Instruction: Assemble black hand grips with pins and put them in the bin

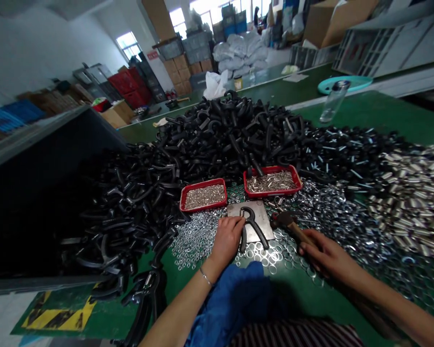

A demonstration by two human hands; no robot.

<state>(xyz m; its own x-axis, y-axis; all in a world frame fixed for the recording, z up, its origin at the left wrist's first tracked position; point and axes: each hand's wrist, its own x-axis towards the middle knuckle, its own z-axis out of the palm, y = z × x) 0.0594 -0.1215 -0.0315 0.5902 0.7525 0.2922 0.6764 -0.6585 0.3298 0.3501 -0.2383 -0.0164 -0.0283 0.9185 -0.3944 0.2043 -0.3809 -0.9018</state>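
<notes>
My left hand [230,236] is closed around the left side of a black spring clamp [255,224], which lies on a square metal plate [265,224]. A silvery part shows at the clamp's upper left, beside my fingertips. To the right, my right hand [323,253] grips the wooden handle of a hammer [292,225]. The hammer's dark head is just right of the plate, apart from the clamp. Flat metal rings [272,258] lie in front of the plate, and small washers or nuts [191,246] spread to its left.
Behind the plate stand two red trays [203,195] [273,182] of small metal pieces. Black clamp parts [231,130] are heaped beyond them. Silvery cylinders [419,197] pile at the right, near a clear bottle [334,101]. A large dark bin [54,140] borders the left.
</notes>
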